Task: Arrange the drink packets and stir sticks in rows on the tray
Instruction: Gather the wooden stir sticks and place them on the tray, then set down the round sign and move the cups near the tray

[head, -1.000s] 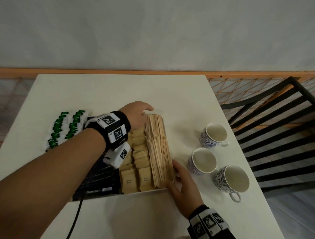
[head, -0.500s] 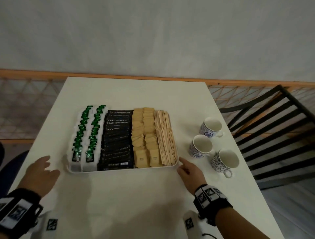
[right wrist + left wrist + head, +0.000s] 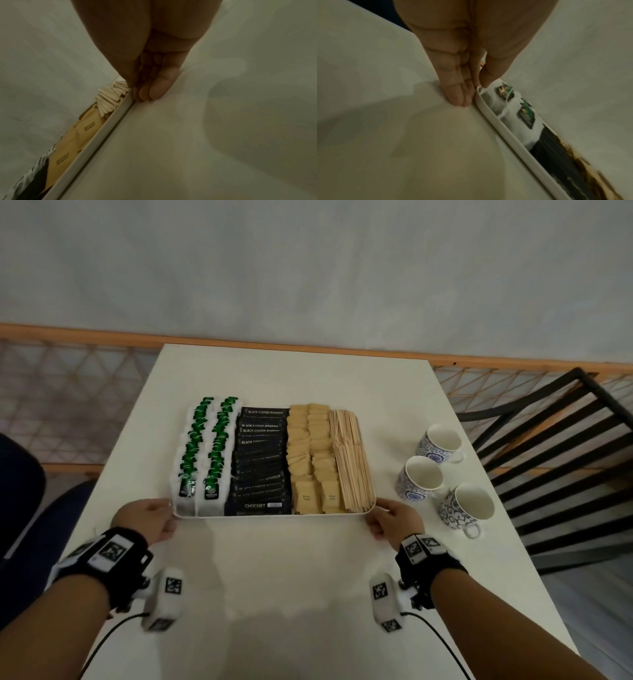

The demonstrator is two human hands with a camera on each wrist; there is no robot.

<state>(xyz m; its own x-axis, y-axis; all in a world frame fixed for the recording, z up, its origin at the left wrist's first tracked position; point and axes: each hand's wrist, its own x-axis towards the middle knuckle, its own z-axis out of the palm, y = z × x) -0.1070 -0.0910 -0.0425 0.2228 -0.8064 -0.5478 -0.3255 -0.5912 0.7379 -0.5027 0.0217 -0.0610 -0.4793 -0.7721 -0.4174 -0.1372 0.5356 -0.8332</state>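
we've got both hands on the tray [image 3: 274, 515] here, one at each near corner. our left hand [image 3: 147, 522] sits at the near left corner: in the left wrist view the thumb [image 3: 489, 75] lies over the rim [image 3: 489, 115] and the fingers [image 3: 455, 94] are tucked down at the table right against the tray's edge, so it's pinching that corner. our right hand [image 3: 394, 522] does the same at the near right corner, fingertips [image 3: 154, 90] pressed to the table against the rim [image 3: 109, 121], thumb above the edge beside the stick ends. the hands are well apart, the whole tray between them.

on the tray, going from the left hand toward the right hand: two rows of white tea bags [image 3: 202, 453] with green tags, a stack of black coffee packets [image 3: 260, 467], two rows of tan sugar packets [image 3: 311, 460], then the wooden stir sticks [image 3: 352, 460] piled in a long row just ahead of the right hand. everything runs away from us in straight rows and fills the tray edge to edge.

the tray sits flat on the white table [image 3: 274, 594]. further out past the right hand there are three blue patterned cups [image 3: 431, 477] standing upright in a slanted line, clear of the tray. beyond those, off the table, a black slatted chair [image 3: 555, 460].
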